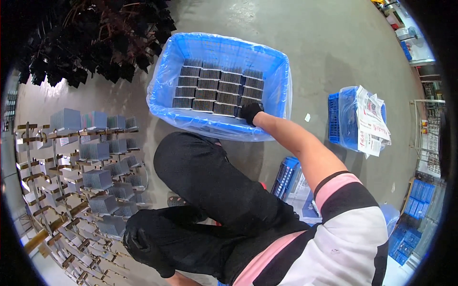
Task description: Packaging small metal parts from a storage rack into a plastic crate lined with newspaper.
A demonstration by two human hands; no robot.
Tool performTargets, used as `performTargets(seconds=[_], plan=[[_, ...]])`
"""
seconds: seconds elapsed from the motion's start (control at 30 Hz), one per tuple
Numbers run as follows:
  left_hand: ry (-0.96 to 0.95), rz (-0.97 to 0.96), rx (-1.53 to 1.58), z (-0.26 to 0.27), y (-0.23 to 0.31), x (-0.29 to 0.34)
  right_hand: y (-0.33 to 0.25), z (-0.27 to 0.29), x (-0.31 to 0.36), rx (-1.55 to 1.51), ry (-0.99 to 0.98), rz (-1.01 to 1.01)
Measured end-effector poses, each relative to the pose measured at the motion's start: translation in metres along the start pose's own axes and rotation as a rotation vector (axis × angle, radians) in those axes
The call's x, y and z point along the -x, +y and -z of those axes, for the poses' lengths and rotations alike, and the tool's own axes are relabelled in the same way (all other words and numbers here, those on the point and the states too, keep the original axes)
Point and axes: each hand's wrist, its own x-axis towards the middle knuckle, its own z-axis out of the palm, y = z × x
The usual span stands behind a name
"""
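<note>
the black-gloved right hand [250, 113] dips inside the near edge of a blue crate [229, 46] lined with clear plastic [157, 81]; whether it grips anything, i cannot tell. finned metal blocks [208, 84] fill rows beside it, leftward and beyond. well right of it, newspapers [371, 121] drape a smaller blue bin [334, 119]. the left hand blurs into dark trousers [205, 167], its state unclear.
</note>
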Motion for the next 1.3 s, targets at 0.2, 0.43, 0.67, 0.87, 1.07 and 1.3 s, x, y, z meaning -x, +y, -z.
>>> performTargets(seconds=[0.2, 0.43, 0.67, 0.87, 1.07, 1.3], plan=[[0.021, 0.026, 0.091, 0.003, 0.011, 0.0, 0.007, 0.005, 0.0, 0.058, -0.127, 0.078], [0.052, -0.086, 0.053, 0.005, 0.005, 0.003, 0.029, 0.049, 0.011, 0.059, -0.112, 0.066], [0.101, -0.021, 0.063, 0.01, 0.006, 0.011, -0.006, 0.131, 0.083, -0.236, 0.053, 0.068], [0.1, -0.051, 0.061, 0.004, 0.0, 0.011, -0.034, 0.094, 0.148, -0.426, 0.435, 0.25], [0.112, -0.043, 0.189, 0.005, 0.003, 0.011, -0.013, 0.052, 0.139, -0.311, 0.362, 0.155], [0.099, -0.082, 0.169, 0.01, 0.008, 0.012, 0.039, 0.049, 0.138, -0.265, 0.308, 0.253]])
